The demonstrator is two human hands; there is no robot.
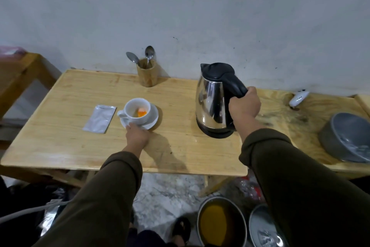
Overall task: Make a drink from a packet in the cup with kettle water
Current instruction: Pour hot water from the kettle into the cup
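A white cup [138,111] stands on a white saucer [152,121] on the wooden table [70,146], with orange powder in its bottom. My left hand [137,135] holds the saucer's near rim. A silver packet [99,119] lies flat just left of the cup. To the right stands a steel kettle [210,104] with a black lid and handle, resting on the table. My right hand [244,106] is closed around the kettle's handle.
A wooden holder [146,74] with two spoons stands at the back by the wall. A grey bowl [348,138] and a small white device [298,98] lie at the right. Below the table edge are a pot of yellow liquid [220,224] and a lid [266,228].
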